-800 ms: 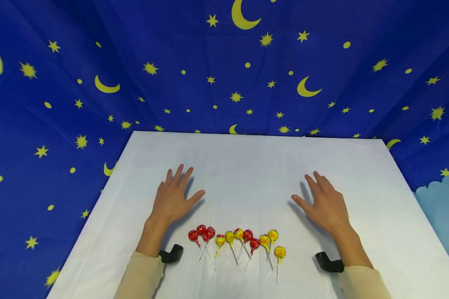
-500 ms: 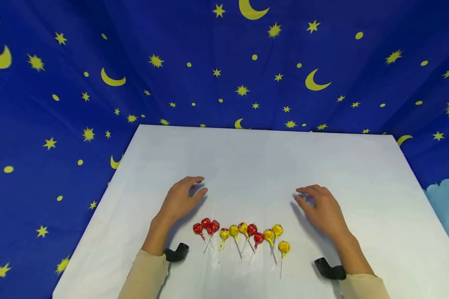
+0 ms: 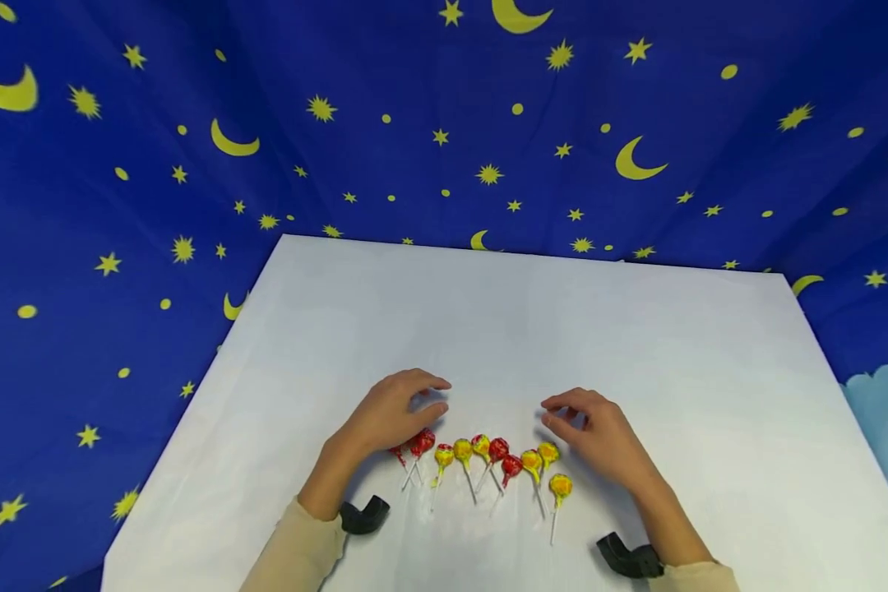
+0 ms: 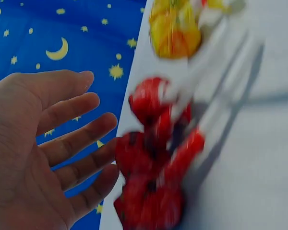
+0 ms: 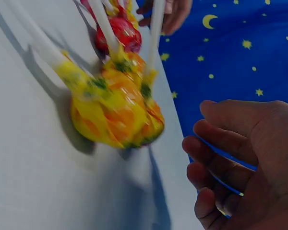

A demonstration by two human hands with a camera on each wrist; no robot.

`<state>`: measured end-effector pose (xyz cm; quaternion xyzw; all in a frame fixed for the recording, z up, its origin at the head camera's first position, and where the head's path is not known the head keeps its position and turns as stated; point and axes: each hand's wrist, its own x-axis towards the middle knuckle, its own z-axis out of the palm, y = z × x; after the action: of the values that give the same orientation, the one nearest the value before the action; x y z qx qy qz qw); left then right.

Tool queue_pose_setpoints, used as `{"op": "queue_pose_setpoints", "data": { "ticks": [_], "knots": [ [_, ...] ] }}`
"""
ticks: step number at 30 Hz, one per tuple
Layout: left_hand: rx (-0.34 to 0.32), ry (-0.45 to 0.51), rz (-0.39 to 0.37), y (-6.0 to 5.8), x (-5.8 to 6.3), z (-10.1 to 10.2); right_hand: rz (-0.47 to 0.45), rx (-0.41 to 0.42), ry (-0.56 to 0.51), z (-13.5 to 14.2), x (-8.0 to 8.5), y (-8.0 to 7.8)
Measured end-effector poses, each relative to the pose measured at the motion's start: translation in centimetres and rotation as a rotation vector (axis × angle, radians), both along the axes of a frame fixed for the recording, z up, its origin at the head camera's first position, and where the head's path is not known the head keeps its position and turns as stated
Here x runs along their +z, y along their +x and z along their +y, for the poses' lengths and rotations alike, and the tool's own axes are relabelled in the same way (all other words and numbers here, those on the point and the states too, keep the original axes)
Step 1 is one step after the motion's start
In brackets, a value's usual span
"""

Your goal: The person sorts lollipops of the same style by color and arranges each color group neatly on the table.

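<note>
Several wrapped lollipops lie in a loose row on the white table, sticks toward the person. Red lollipops (image 3: pixel 423 442) are at the row's left end, partly covered by my left hand (image 3: pixel 392 411). Yellow lollipops (image 3: pixel 560 487) lie at the right end, just left of my right hand (image 3: pixel 599 434). Both hands hold nothing; their fingers are loosely bent and point inward beyond the candy heads. In the left wrist view, red lollipops (image 4: pixel 151 203) sit beside the relaxed fingers. A yellow-orange lollipop (image 5: pixel 115 112) appears beside the right hand's fingers in the right wrist view.
The white table (image 3: pixel 488 321) reaches back to a dark blue curtain (image 3: pixel 414 90) with yellow moons and stars. A black wrist mount (image 3: pixel 365 515) sits at the left wrist, another black wrist mount (image 3: pixel 629 557) at the right.
Both hands have come inward and toward the lollipops, and their spread fingers have bent loosely. The left hand now covers part of the red ones. The head view has shifted slightly.
</note>
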<state>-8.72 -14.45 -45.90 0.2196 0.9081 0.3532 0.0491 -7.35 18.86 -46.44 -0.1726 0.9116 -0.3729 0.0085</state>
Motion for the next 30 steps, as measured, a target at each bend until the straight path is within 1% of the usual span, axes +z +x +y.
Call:
{"op": "queue_pose_setpoints", "data": {
  "ticks": [3,7,11,16,22,27,30],
  "knots": [
    [-0.041,-0.006,-0.002,0.3,0.1,0.6,-0.001,0.015,-0.007,-0.5,-0.2,0.4],
    [-0.048,-0.025,-0.003,0.8,0.0,0.4,-0.003,0.081,-0.031,-1.2,-0.6,1.0],
    [-0.014,-0.037,-0.005,1.2,-0.2,-0.3,-0.012,0.115,-0.062,-2.0,-1.1,1.5],
    [0.016,-0.029,-0.021,1.4,-0.7,-1.2,-0.007,0.108,-0.067,-2.7,-1.5,1.8],
    [0.028,-0.018,-0.022,1.8,-1.1,-1.8,-0.015,0.104,-0.045,-3.5,-1.7,2.1],
    [0.058,-0.001,-0.028,2.1,-1.3,-2.4,0.012,0.102,-0.039,-4.0,-2.1,2.1],
    [0.093,0.019,-0.008,2.3,-1.4,-3.0,0.038,0.099,-0.041,-4.3,-2.3,2.1]
  ]
}}
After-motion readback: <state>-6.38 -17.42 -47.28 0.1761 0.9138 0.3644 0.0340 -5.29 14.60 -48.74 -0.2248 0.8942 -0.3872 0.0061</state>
